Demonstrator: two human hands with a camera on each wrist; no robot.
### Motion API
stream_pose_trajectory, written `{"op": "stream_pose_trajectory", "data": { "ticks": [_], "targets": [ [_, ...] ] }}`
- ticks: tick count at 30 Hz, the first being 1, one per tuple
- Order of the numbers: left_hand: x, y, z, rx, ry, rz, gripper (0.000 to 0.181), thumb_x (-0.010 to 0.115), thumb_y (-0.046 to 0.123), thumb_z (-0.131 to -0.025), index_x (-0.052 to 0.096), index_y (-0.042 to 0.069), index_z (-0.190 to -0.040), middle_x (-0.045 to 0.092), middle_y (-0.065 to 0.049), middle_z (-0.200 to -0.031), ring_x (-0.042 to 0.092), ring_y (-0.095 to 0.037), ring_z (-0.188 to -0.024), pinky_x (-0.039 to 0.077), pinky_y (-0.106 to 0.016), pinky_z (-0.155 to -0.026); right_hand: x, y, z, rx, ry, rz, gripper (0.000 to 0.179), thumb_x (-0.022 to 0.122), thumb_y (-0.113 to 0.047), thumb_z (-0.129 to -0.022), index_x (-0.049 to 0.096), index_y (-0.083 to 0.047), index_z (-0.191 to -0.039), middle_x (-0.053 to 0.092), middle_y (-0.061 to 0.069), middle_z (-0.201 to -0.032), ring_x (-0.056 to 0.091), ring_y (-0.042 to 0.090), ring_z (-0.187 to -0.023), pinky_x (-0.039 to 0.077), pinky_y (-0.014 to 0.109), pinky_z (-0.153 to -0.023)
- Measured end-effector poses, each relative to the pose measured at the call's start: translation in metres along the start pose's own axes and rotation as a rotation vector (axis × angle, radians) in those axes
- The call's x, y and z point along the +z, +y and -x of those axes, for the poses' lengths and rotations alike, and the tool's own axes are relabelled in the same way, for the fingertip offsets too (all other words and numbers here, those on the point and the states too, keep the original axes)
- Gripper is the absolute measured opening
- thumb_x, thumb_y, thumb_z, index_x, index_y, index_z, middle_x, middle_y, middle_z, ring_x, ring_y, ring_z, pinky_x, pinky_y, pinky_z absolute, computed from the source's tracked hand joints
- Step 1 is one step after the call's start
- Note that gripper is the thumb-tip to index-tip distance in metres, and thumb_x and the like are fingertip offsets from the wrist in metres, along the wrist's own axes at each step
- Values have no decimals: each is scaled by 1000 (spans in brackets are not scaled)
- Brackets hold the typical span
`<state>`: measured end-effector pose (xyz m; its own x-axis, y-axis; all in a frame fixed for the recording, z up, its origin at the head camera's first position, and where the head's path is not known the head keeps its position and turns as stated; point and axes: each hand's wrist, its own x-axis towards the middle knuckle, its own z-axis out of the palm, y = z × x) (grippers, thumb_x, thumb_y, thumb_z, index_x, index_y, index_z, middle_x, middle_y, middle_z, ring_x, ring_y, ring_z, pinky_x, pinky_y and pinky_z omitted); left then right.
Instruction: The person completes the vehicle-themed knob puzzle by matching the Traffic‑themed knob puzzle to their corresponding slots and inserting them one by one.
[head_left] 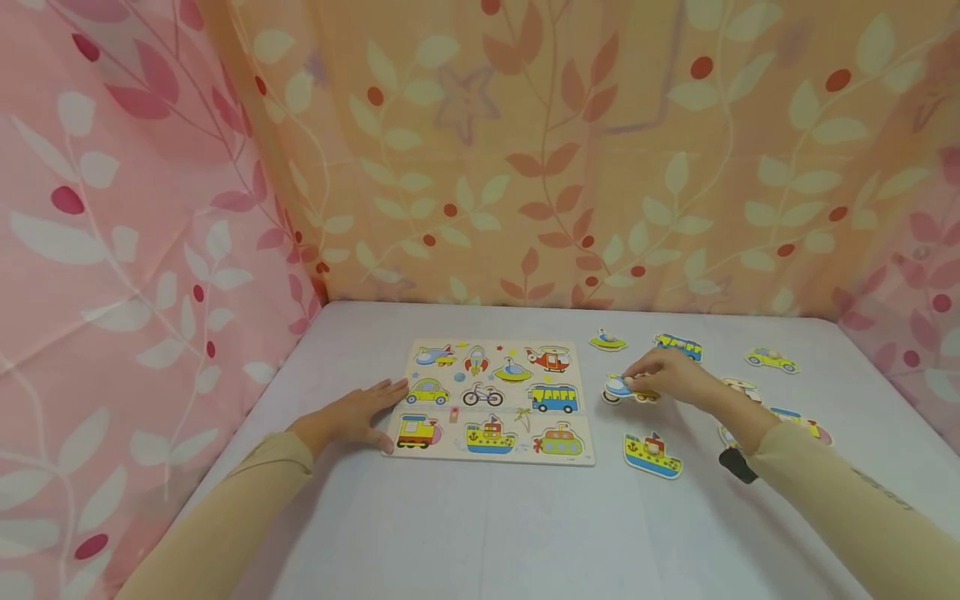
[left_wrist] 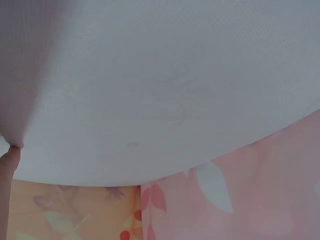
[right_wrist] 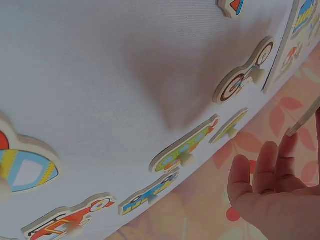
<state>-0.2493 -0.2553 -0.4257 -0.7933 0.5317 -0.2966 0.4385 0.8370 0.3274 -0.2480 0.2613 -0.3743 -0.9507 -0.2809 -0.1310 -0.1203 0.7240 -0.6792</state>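
Zero percent filled in, apparently: pinching the plane piece point(head_left: 619, 384) right of centre with the right hand point(head_left: 671, 375), resting the loosely spread left hand point(head_left: 360, 412) on the mid-frame puzzle board point(head_left: 517, 396), leaving other pieces point(head_left: 652, 455) scattered centre-right

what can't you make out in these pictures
- Head: most of the bicycle piece, behind the airplane piece in the right hand.
- Head: the submarine piece, hidden by the right hand.
- Right wrist: most of the airplane piece, cut off by the right edge.
- Left wrist: most of the left hand, past the left edge.
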Motion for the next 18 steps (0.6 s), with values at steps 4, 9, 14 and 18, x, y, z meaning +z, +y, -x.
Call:
{"op": "stream_pose_trajectory", "data": {
  "ticks": [4,9,14,18],
  "targets": [
    [1,0,-1,-18,2,2,107,76,57,-73,23,12,-155,19,-8,-161,10,-36,-147,15,-63,-111,2,-2,-3,10,-16,-6,28,72,-23,-89,73,-3,-108,60,8,-98,52,23,-87,45,32,-70],
    [2,1,-2,-23,1,3,108,76,57,-73,23,13,-155,19,-8,-161,10,-36,-147,15,-62,-112,5,-6,-7,40,-18,-7,28,71,-25,-90,73,-6,-109,60,9,-102,50,25,-92,45,33,-73],
    [3,1,0,-25,-3,3,107,76,58,-73,24,13,-155,19,-7,-161,10,-36,-147,16,-62,-112,9,-11,-9,38,-21,-17,27,71,-26,-90,74,-7,-109,60,9,-105,48,27,-98,44,35,-77],
    [2,1,1,-23,4,6,106,75,58,-73,24,14,-155,19,-5,-161,10,-34,-147,16,-62,-112,11,-15,-10,28,-19,-27,28,70,-26,-90,73,-6,-109,60,11,-107,48,29,-100,45,38,-79]
  ]
}}
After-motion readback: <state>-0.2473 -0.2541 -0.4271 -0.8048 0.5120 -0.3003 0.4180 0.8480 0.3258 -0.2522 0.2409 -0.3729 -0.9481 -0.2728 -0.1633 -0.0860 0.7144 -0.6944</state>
